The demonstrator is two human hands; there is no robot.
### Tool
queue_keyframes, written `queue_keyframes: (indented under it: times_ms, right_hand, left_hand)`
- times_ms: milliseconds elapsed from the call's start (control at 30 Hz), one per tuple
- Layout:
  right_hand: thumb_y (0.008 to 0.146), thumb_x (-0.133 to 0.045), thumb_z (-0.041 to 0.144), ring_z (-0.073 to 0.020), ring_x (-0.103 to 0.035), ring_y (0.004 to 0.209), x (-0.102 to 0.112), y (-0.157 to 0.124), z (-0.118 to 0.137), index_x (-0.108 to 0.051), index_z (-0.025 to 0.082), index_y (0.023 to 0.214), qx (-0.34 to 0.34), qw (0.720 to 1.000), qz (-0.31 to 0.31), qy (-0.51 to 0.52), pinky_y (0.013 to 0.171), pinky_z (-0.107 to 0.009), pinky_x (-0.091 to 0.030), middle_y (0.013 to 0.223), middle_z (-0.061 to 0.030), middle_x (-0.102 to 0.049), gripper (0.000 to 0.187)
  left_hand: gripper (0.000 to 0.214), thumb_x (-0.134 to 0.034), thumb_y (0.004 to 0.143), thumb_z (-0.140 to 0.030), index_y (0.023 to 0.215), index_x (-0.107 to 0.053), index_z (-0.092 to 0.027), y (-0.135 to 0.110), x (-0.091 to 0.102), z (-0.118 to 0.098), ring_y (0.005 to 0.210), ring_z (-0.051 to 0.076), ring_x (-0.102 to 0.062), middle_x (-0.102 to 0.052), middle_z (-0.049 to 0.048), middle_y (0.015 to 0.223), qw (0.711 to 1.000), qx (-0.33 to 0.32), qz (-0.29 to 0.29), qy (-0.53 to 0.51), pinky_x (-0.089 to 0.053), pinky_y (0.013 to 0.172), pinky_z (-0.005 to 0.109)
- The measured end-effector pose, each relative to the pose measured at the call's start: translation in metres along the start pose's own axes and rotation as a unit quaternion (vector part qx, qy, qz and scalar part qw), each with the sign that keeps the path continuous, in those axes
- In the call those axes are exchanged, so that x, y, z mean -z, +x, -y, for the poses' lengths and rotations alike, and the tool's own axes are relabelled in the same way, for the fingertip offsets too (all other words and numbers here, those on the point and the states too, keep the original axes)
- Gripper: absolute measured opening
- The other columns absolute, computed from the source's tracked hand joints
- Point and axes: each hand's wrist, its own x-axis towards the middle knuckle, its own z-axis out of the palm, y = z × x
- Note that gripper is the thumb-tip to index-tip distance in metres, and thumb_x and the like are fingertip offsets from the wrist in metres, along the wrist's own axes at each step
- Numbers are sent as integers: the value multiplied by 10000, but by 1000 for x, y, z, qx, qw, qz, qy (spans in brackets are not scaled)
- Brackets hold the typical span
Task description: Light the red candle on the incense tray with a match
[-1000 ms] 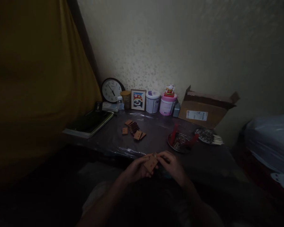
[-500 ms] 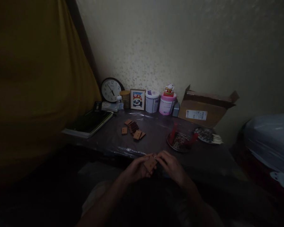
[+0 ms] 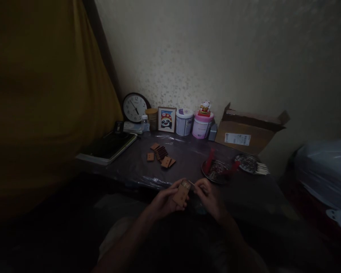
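Observation:
My left hand (image 3: pixel 166 200) is closed around a small tan rectangular piece (image 3: pixel 181 194), held upright just in front of the table's near edge. Beside it, my right hand (image 3: pixel 208 195) pinches something thin that reaches toward the top of the piece; it is too small and dark to name. Farther back on the dark table (image 3: pixel 130 167) lies a loose heap of similar tan and dark brown pieces (image 3: pixel 160 155).
Two round dishes (image 3: pixel 215 170) with red items sit at the right. Along the wall stand a clock (image 3: pixel 135 107), a framed picture (image 3: pixel 166 119), two tubs (image 3: pixel 201 126) and an open cardboard box (image 3: pixel 247 132). A book (image 3: pixel 109 147) lies left; a yellow curtain (image 3: pixel 42 98) hangs beside it.
My right hand has drawn slightly away to the right from the tan piece, pinching a thin thing at its top. My left hand has tilted the piece more upright.

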Motion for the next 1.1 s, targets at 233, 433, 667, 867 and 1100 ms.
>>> queue_keyframes:
  times_ms: [233, 433, 667, 867, 1100]
  right_hand:
    - [765, -550, 386, -157, -610, 600, 6, 0, 14, -601, 231, 732, -39, 993, -42, 104, 585, -279, -494, 701, -6, -615, 166]
    - [752, -556, 388, -160, -608, 583, 2, 1, 13, -631, 221, 771, -42, 991, -40, 116, 574, -282, -500, 639, -1, -620, 184]
    - [778, -502, 333, -146, -608, 590, 1, 0, 14, -641, 226, 783, -39, 993, -38, 107, 582, -263, -499, 665, -1, -622, 175]
    - [785, -508, 340, -145, -616, 592, -1, 0, 13, -651, 225, 782, -28, 993, -53, 102, 588, -268, -502, 747, -18, -637, 184]
    - [790, -525, 322, -162, -631, 662, -3, -1, 13, -643, 215, 836, -14, 993, -48, 107, 636, -287, -508, 814, -39, -637, 166]
  left_hand:
    - [551, -452, 840, -254, 1362, -278, -282, -1, 0, 1, 766, 204, -666, -673, 109, 938, 1000, -23, 6, -5, -467, 696, 326]
    - [534, -459, 838, -255, 1349, -304, -277, -1, -2, 1, 784, 210, -662, -668, 115, 956, 1000, -31, 5, -5, -460, 706, 332]
    - [517, -450, 839, -252, 1338, -317, -283, -1, -4, 0, 777, 208, -663, -665, 109, 953, 999, -33, 5, 0, -462, 702, 330]
    - [506, -458, 835, -247, 1324, -335, -284, -2, -3, 0, 774, 212, -666, -664, 111, 953, 999, -32, 5, -2, -466, 695, 329]
    - [508, -452, 836, -248, 1326, -322, -277, -2, -5, 1, 775, 214, -665, -664, 108, 954, 999, -40, 2, 1, -460, 696, 334]
